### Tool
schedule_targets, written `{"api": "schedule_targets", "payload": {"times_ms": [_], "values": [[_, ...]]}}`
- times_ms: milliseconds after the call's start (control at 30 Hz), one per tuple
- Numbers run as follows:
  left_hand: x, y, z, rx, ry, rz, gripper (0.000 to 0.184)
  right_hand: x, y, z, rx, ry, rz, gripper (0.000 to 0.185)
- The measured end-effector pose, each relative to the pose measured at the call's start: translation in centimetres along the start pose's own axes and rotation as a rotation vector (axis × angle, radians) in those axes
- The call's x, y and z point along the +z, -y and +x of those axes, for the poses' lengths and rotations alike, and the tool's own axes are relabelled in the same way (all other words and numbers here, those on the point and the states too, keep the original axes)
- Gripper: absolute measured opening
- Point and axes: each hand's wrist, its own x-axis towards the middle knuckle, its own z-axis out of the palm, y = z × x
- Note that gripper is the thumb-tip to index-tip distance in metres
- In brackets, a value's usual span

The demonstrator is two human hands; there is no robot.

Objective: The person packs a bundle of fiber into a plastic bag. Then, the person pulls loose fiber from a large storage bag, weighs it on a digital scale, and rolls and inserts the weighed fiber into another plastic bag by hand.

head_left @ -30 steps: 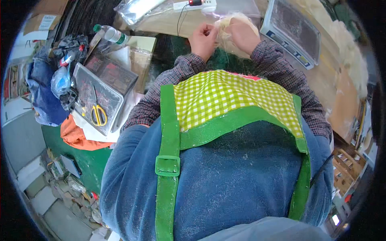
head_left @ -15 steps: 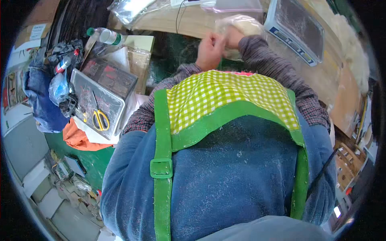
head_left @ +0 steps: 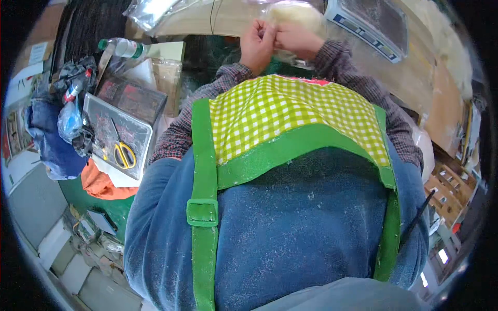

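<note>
My left hand (head_left: pixel 257 45) is closed at the top centre, fingertips pinched together. My right hand (head_left: pixel 299 40) meets it from the right, its fingers also closed. What they grip between them is too small to make out. Just behind and beside my right hand lies a pale, cream-coloured fluffy bundle (head_left: pixel 298 15) in clear plastic. Both hands are above the near edge of the worktable (head_left: pixel 228 22).
Right of the hands stands a scale (head_left: pixel 365 28). On the left are yellow-handled scissors (head_left: pixel 124 154) on a clear-lidded box (head_left: pixel 106 122), a plastic bottle (head_left: pixel 124 48), a black bag and orange cloth (head_left: pixel 106 182). A wooden crate (head_left: pixel 450 192) is at the lower right.
My hands, apart a second ago with my right hand on the bundle, have come together at the fingertips. The whole view has shifted, so the table items appear higher and further left.
</note>
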Motion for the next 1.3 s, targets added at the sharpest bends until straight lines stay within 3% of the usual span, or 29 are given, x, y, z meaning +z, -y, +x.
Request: {"api": "schedule_targets", "payload": {"times_ms": [100, 133, 167, 267, 333, 400, 533, 567, 633, 667, 767, 800, 900, 1067, 1167, 1200, 1300], "values": [[0.1, 0.9, -1.5, 0.068, 0.018, 0.227, 0.022, 0.0, 2.5, -1.1, 0.06, 0.002, -0.174, 0.019], [0.2, 1.0, -1.7, 0.109, 0.015, 0.337, 0.024, -0.4, 1.4, -0.8, -0.083, 0.037, -0.153, 0.018], [0.2, 1.2, -2.0, 0.121, 0.019, 0.336, 0.024, -0.6, 0.4, -0.5, -0.221, 0.079, -0.131, 0.017], [-0.1, 1.4, -2.8, -0.075, -0.028, 0.057, 0.024, -0.9, -0.3, 0.2, -0.184, 0.103, -0.374, 0.018], [-0.6, 2.8, -2.9, -0.07, -0.017, 0.036, 0.024, -0.2, -1.7, -0.1, -0.15, 0.122, -0.486, 0.018], [-1.0, 3.3, -3.1, -0.066, 0.007, -0.003, 0.025, 0.8, -2.1, -1.5, -0.105, -0.206, -0.889, 0.017], [-0.8, 1.5, -3.5, -0.144, -0.004, 0.222, 0.025, 0.8, 0.1, -6.2, -0.276, -0.345, -0.857, 0.019], [-0.5, 0.7, -3.5, -0.147, -0.002, 0.226, 0.025, 1.1, -0.6, -5.8, -0.31, -0.472, -1.073, 0.02], [0.6, -1.0, -3.3, 0.227, -0.041, 0.625, 0.026, 1.3, -1.9, -5.0, -0.363, -0.74, -1.509, 0.023], [1.0, -1.3, -3.1, 0.42, -0.065, 0.816, 0.028, 1.3, -2.4, -4.7, -0.36, -0.744, -1.511, 0.023], [1.9, -0.7, -1.5, 0.358, 0.106, 0.917, 0.033, 1.4, -3.7, -4.0, -0.045, -0.444, -1.032, 0.016], [2.1, -0.4, -0.9, 0.323, 0.191, 0.967, 0.036, 1.4, -3.9, -3.9, -0.042, -0.444, -1.035, 0.016], [2.0, 1.5, 1.0, 0.392, 0.317, 0.954, 0.033, 1.1, -4.4, -3.7, -0.148, -0.508, -1.067, 0.032], [3.1, -1.4, 0.8, 0.455, 0.342, 0.79, 0.022, -0.9, -4.4, -2.8, -0.286, -0.588, -1.116, 0.03], [3.1, -0.1, 2.1, 0.337, 0.303, 0.772, 0.023, -1.8, -2.3, -1.5, -0.241, -0.763, -0.656, 0.029], [2.8, 0.2, 2.5, 0.27, 0.285, 0.763, 0.023, -1.9, -2.4, -1.2, -0.255, -0.763, -0.658, 0.029], [1.7, 1.3, 3.2, 0.356, 0.235, 0.856, 0.02, -1.2, -4.2, -1.3, -0.064, -0.434, -1.06, 0.031]]}}
